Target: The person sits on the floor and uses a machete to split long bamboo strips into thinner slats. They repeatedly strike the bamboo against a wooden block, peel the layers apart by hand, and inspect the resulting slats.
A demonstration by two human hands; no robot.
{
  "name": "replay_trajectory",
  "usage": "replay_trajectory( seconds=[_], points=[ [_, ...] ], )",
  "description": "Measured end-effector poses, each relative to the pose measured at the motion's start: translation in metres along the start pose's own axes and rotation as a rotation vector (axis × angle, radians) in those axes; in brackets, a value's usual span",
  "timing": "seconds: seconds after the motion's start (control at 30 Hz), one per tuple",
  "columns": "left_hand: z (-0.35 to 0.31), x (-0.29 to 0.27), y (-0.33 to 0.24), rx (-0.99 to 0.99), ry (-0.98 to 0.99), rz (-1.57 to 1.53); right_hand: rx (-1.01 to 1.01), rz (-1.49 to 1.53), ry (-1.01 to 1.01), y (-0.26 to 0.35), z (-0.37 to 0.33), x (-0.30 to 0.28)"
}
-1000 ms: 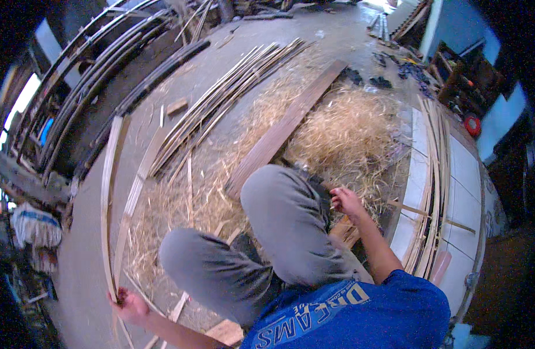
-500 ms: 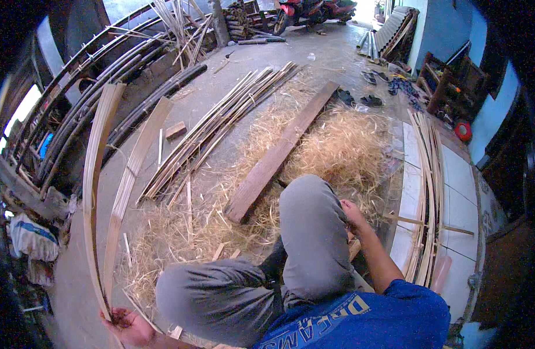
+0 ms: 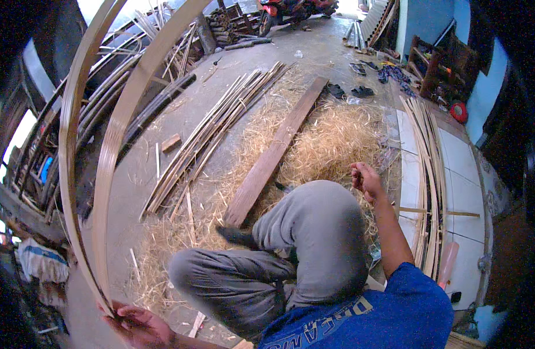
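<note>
At the lower left, my left hand (image 3: 136, 326) is closed round the lower ends of two long, pale bamboo strips (image 3: 108, 151). These rise and bow apart, their upper parts reaching the top of the view. My right hand (image 3: 367, 181) is raised just beyond my bent knee, above the shavings, fingers curled together. Something dark shows at its fingertips, too small to make out. Between my legs and the far floor lies a brown wooden plank (image 3: 277, 152), amid a heap of curly bamboo shavings (image 3: 337, 139).
A bundle of thin bamboo strips (image 3: 221, 131) lies left of the plank, near a small wood block (image 3: 171, 142). More strips (image 3: 428, 180) rest on white tiles at right. Dark poles (image 3: 157, 113) line the left side. Sandals (image 3: 362, 91) and a red motorbike (image 3: 273, 13) are farther off.
My left hand has lifted the two strips, which now stand higher and nearer. My right hand has moved up and forward from beside my knee. My legs have shifted right.
</note>
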State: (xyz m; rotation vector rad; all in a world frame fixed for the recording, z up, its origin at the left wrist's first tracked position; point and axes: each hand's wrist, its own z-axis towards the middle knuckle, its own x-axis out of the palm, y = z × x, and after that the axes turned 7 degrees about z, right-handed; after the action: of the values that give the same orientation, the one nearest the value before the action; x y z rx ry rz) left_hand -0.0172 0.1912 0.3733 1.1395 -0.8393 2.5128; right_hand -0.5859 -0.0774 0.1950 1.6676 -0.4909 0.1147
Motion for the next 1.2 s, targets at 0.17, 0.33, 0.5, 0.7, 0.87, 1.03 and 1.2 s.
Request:
replay_trajectory(
  seconds=[0.17,0.33,0.5,0.7,0.87,1.03,1.2],
  points=[
    [0.001,0.037,0.036,-0.177,0.063,-0.096,-0.037,0.093,-0.014,0.018,0.021,0.019],
    [0.001,0.079,0.090,-0.296,0.102,-0.138,-0.058,0.292,0.026,0.012,0.039,0.066],
    [0.009,0.101,0.149,-0.542,0.121,-0.270,-0.028,0.249,0.250,-0.009,0.027,0.136],
    [0.004,0.162,0.247,-0.714,-0.078,-0.204,0.058,-0.049,0.791,-0.050,-0.048,0.186],
    [-0.037,0.153,0.340,-1.100,-0.176,-0.416,-0.205,0.152,0.831,-0.126,-0.100,0.232],
    [-0.065,0.132,0.312,-1.668,0.035,-0.135,0.556,0.534,0.436,-0.138,-0.099,0.231],
    [-0.009,0.035,0.216,-0.579,0.852,1.479,0.322,0.937,0.126,0.005,-0.030,0.189]
  ],
)
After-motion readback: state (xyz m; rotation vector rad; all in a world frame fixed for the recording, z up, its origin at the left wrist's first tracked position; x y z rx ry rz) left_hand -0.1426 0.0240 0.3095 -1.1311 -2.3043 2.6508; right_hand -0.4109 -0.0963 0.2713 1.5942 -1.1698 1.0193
